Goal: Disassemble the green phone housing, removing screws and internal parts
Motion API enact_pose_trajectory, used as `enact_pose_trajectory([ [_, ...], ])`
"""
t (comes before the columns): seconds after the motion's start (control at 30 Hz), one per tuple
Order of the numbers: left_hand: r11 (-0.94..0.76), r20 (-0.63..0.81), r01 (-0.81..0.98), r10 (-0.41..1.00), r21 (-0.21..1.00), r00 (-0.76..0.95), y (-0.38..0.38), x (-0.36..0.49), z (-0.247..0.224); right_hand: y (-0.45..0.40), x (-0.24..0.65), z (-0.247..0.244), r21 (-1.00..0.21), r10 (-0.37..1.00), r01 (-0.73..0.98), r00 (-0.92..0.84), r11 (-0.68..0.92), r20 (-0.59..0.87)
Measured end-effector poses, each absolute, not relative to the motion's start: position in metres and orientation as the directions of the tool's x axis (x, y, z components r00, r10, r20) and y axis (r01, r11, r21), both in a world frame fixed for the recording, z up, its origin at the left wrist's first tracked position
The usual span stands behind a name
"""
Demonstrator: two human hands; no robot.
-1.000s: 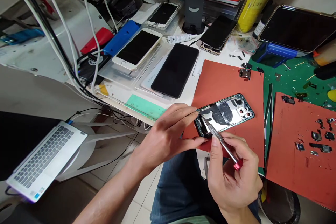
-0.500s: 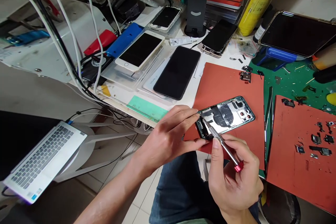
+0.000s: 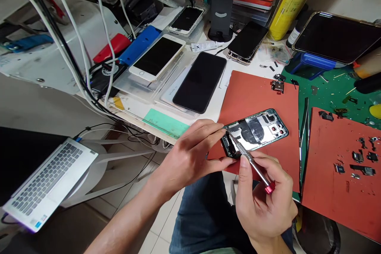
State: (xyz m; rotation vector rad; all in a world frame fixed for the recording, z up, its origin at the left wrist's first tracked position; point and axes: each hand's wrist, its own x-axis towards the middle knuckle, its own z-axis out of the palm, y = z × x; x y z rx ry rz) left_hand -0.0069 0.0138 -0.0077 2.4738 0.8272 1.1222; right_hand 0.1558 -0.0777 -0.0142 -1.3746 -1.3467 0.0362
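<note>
An opened phone housing [image 3: 256,131] is laid at a slant on the orange mat [image 3: 258,91], inner side up, w/ camera holes at the upper R end. Its lower L end is pinched by the left hand [image 3: 192,151] — thumb at the near edge, fingertips at the opp. edge — so part of that end is covered; the remaining fingers are bunched together, their undersides hidden.

A slim metal screwdriver [image 3: 247,153] w/ red cap is pinched btwn thumb & fingers of the right hand [image 3: 264,200]; the lower fingers are curled in & partly hidden. Its tip is pointed into the L end of the housing, by the left fingertips; whether a screw is engaged can't be told — too small & dark there.

Tweezers [image 3: 304,143] are seen btwn the orange mat & a second mat [image 3: 327,194], which is cut off by the R edge. Small parts [image 3: 357,156] are scattered on it, most too tiny to be ID'd. Farther back, a dark-screened phone [image 3: 200,82] is rested on a pale box [image 3: 170,92], whose lettering is partly covered. The yellow can [image 3: 291,6] is cut off at top, the laptop [image 3: 53,184] at L, w/ only pt. of its dark screen shown.
</note>
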Motion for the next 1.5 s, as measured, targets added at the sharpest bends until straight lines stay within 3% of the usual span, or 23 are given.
enact_pose_trajectory([
  [0.2, -0.788, 0.589, 0.376, 0.615, 0.487, 0.525, 0.0144, -0.0073, -0.0078, -0.0768, 0.156, -0.0143, -0.672, 0.679, 0.675, 0.34, 0.306, 0.651],
  [0.43, -0.778, 0.591, 0.37, 0.627, 0.508, 0.507, 0.015, -0.0068, -0.0079, -0.0766, 0.1561, -0.015, -0.534, 0.636, 0.8, 0.265, 0.276, 0.725],
  [0.7, -0.777, 0.591, 0.385, 0.629, 0.497, 0.505, 0.0142, -0.0054, -0.0081, -0.0755, 0.1571, -0.0114, -0.467, 0.634, 0.839, 0.204, 0.279, 0.746],
  [1.0, -0.773, 0.577, 0.384, 0.633, 0.504, 0.516, 0.0147, -0.0071, -0.0087, -0.0728, 0.1566, -0.0136, -0.438, 0.61, 0.837, 0.167, 0.327, 0.774],
  [1.2, -0.78, 0.588, 0.387, 0.625, 0.491, 0.514, 0.0142, -0.0051, -0.0073, -0.0734, 0.1551, -0.017, -0.503, 0.615, 0.805, 0.231, 0.314, 0.754],
  [1.5, -0.788, 0.6, 0.382, 0.616, 0.483, 0.511, 0.0155, -0.0061, -0.0099, -0.0733, 0.1577, -0.0185, -0.438, 0.596, 0.843, 0.185, 0.313, 0.782],
])
